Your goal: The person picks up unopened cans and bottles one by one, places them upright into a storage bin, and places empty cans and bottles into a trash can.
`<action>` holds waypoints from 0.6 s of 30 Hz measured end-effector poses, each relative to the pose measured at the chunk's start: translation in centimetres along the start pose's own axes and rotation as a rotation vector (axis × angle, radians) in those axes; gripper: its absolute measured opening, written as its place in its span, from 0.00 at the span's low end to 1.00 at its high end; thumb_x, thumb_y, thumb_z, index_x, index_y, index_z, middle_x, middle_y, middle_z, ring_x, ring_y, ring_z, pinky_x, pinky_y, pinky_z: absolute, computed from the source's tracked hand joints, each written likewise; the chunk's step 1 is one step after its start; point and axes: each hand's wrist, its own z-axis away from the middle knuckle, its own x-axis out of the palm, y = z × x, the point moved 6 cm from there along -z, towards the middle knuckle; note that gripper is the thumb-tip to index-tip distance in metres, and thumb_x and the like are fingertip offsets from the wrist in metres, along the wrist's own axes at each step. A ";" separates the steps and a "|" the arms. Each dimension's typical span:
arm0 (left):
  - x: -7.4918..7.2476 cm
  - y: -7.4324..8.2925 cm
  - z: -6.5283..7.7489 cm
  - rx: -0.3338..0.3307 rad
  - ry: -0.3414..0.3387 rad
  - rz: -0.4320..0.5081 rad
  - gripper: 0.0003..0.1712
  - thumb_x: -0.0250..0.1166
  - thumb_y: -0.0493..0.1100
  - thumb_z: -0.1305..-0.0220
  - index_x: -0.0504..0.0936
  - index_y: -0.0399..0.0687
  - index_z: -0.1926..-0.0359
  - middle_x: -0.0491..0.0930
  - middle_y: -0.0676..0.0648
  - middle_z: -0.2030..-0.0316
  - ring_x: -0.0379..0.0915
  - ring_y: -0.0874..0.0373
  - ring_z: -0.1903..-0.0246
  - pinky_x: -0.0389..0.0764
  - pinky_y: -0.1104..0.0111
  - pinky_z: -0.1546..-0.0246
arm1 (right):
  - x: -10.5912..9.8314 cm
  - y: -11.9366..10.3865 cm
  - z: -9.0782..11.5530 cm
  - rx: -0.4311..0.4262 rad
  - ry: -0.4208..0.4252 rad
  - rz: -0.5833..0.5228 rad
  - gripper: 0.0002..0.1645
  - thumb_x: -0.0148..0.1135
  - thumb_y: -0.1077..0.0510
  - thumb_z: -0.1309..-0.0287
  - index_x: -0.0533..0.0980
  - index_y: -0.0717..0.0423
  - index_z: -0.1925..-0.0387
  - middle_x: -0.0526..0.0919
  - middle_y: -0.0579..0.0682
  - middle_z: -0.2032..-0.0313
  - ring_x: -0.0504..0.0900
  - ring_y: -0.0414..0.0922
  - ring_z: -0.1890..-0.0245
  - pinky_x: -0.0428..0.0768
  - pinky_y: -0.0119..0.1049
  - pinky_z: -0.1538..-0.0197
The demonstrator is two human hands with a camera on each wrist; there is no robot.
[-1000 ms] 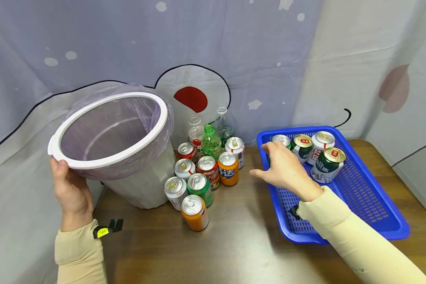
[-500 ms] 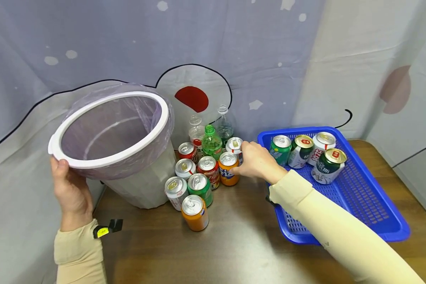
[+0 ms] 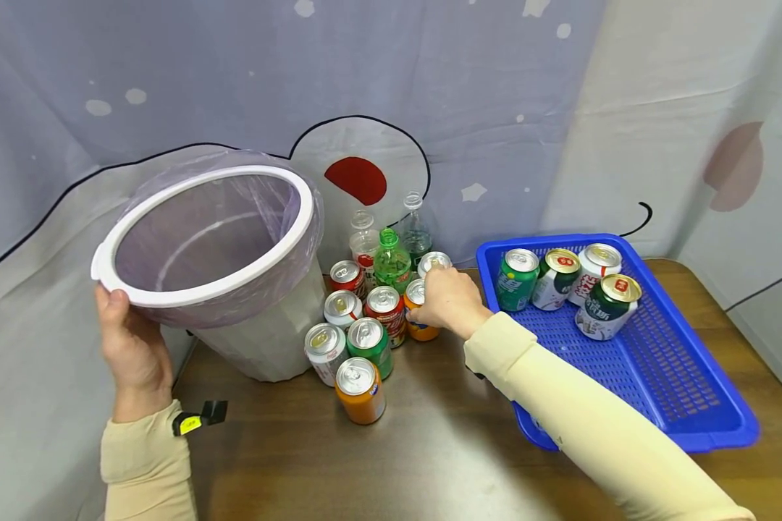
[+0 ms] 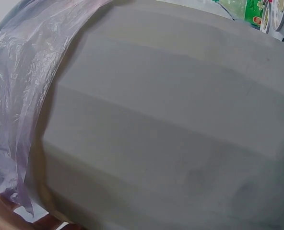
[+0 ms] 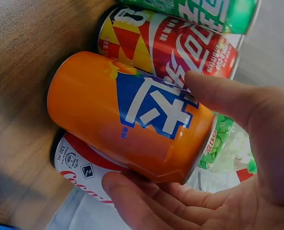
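Note:
My left hand grips the white rim of a tilted grey trash bin lined with a thin purple bag. In the left wrist view the bin's wall fills most of the picture. At the cluster of drinks, my right hand has its thumb and fingers around an orange soda can, which stands on the table. A red can touches one side of it. Behind my fingers is a white Coca-Cola can, partly hidden. Another orange can stands at the cluster's front.
A blue plastic basket on the right holds several cans at its back end, among them a green can. Plastic bottles, including a green bottle, stand behind the cluster. A patterned curtain hangs behind the table.
My right hand has moved left from above the basket's edge to the orange can and closed around it. The left hand and bin have stayed put.

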 end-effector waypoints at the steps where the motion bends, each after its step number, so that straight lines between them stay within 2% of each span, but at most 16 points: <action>1: 0.0 0.0 0.0 0.000 -0.001 0.000 0.35 0.55 0.45 0.42 0.65 0.41 0.33 0.63 0.33 0.36 0.56 0.43 0.36 0.50 0.56 0.37 | 0.0 -0.1 0.0 0.005 0.005 0.008 0.40 0.74 0.34 0.64 0.73 0.60 0.59 0.81 0.56 0.64 0.83 0.58 0.62 0.81 0.50 0.63; 6: 0.0 0.0 0.0 0.002 0.004 0.000 0.35 0.55 0.46 0.42 0.65 0.41 0.33 0.63 0.33 0.36 0.56 0.43 0.36 0.50 0.56 0.37 | 0.0 -0.3 -0.1 0.013 0.022 0.055 0.43 0.73 0.34 0.64 0.72 0.61 0.56 0.81 0.58 0.63 0.83 0.60 0.62 0.82 0.51 0.63; 11: 0.0 -0.1 0.0 0.003 0.001 0.001 0.35 0.54 0.45 0.42 0.65 0.41 0.33 0.63 0.33 0.36 0.56 0.43 0.36 0.50 0.56 0.37 | 0.0 -0.3 0.1 -0.008 0.000 0.071 0.46 0.73 0.35 0.65 0.70 0.63 0.52 0.82 0.60 0.63 0.83 0.59 0.63 0.82 0.50 0.63; 14: 0.0 -0.1 0.0 0.002 0.000 0.002 0.35 0.54 0.45 0.42 0.65 0.40 0.33 0.63 0.33 0.36 0.56 0.43 0.36 0.50 0.56 0.38 | 0.0 -0.3 0.4 -0.058 -0.014 0.091 0.47 0.73 0.35 0.65 0.71 0.64 0.51 0.82 0.60 0.63 0.83 0.58 0.64 0.82 0.49 0.62; 18: 0.0 0.0 0.0 0.003 0.002 -0.002 0.35 0.54 0.45 0.42 0.65 0.40 0.33 0.63 0.33 0.36 0.57 0.43 0.37 0.51 0.56 0.38 | 0.0 -0.3 1.0 -0.156 -0.005 0.090 0.43 0.75 0.36 0.67 0.73 0.62 0.56 0.82 0.58 0.65 0.83 0.57 0.64 0.81 0.49 0.60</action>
